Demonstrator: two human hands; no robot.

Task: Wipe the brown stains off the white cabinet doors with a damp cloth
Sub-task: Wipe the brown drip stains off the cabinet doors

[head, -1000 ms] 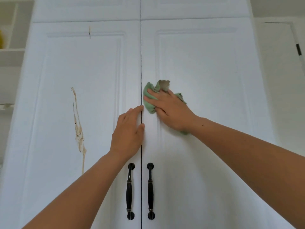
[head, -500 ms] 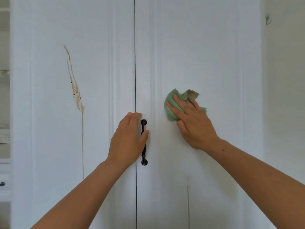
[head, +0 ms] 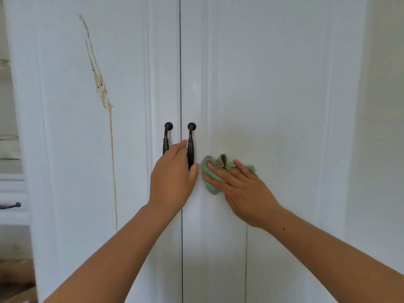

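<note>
White shelving (head: 12,178), brown floor (head: 15,278)

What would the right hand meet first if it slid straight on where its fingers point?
Probably the thumb of the left hand, just past the green cloth; the black handle lies close behind, depth unclear.

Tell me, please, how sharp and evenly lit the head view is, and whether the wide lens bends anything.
Head view: soft, even daylight on the white panelled cabinet doors, no hard glare; the long brown drip stain and crumpled green cloth read sharp; faint shadow lies between the forearms; the white shelves at left blur and lean.
</note>
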